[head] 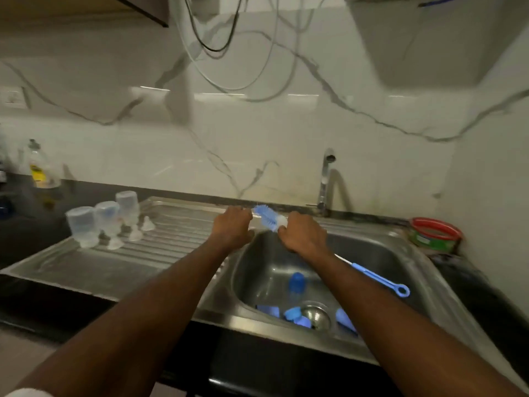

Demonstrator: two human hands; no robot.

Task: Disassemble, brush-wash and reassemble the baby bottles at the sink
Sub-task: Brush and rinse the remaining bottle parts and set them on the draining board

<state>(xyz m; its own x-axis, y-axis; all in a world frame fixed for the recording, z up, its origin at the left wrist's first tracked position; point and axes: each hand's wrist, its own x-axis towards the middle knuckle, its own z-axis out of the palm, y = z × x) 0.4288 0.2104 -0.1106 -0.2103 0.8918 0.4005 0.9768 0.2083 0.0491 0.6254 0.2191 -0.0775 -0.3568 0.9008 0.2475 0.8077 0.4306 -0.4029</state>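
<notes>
My right hand [303,234] grips the blue bottle brush [267,217] just behind its bristle head. The brush's thin blue handle [378,279] runs back under my wrist, over the sink basin [266,262]. My left hand [233,226] hovers at the basin's back left rim with its fingers curled downward, and the bristle tip reaches its knuckles. Whatever it may hold is hidden. Three clear bottle bodies [106,217] stand upside down on the drainboard [171,242], with clear nipples [140,233] beside them. Several blue caps and rings [294,312] lie around the drain.
The tap [325,181] stands behind the basin at the wall. A red-rimmed green tub [433,234] sits on the right counter. A clear dish-soap bottle [40,166] stands at the far left on the dark counter.
</notes>
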